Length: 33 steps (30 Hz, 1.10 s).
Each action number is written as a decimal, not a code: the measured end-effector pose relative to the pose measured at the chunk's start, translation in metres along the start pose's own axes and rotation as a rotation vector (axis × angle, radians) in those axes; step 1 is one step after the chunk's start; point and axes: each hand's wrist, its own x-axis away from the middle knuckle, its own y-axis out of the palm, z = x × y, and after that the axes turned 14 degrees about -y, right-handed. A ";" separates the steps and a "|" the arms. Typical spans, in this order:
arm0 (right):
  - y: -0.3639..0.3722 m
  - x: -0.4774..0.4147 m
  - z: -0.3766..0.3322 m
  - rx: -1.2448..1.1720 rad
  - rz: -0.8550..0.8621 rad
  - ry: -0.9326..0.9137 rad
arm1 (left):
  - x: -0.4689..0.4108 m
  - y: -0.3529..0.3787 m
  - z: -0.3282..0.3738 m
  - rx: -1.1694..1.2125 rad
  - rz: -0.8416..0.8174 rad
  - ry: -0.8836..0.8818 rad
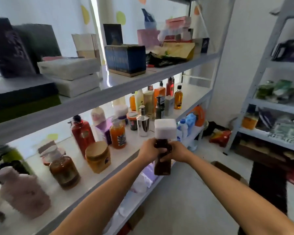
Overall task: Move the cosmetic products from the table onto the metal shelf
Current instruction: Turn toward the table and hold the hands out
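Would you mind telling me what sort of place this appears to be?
Probably a cosmetics stockroom: grey metal shelf racks, a tier crowded with pump bottles and jars such as the red pump bottle, stacked white flat boxes above, and the left hand and right hand holding a brown white-capped bottle.

Head camera, facing forward-down, near metal shelf [109, 96]

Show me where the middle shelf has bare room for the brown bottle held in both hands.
Bare strip at the front of the middle shelf, bordered by the tan jar, orange pump bottle and silver pump dispenser, beside the brown bottle. Another patch at the far end, right of the amber bottle. The rows behind are crowded.
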 end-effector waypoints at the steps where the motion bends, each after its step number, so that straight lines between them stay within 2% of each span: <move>1: -0.012 -0.007 0.015 0.011 0.015 0.009 | -0.017 0.011 0.010 -0.023 -0.010 0.022; 4: -0.050 -0.026 0.058 0.037 0.026 0.037 | -0.064 0.045 0.043 -0.100 -0.026 0.047; 7: -0.096 -0.050 0.106 0.042 0.003 0.072 | -0.111 0.081 0.078 -0.078 -0.024 0.041; 16: -0.204 -0.124 0.222 0.028 -0.024 0.104 | -0.229 0.164 0.165 -0.051 -0.021 -0.077; 22: -0.263 -0.192 0.287 0.041 -0.035 0.104 | -0.325 0.196 0.211 0.007 -0.045 -0.079; 29: -0.339 -0.293 0.355 0.060 -0.016 0.071 | -0.452 0.214 0.267 -0.018 0.008 -0.040; 33: -0.374 -0.346 0.382 0.100 -0.018 0.047 | -0.514 0.221 0.293 -0.072 0.086 -0.074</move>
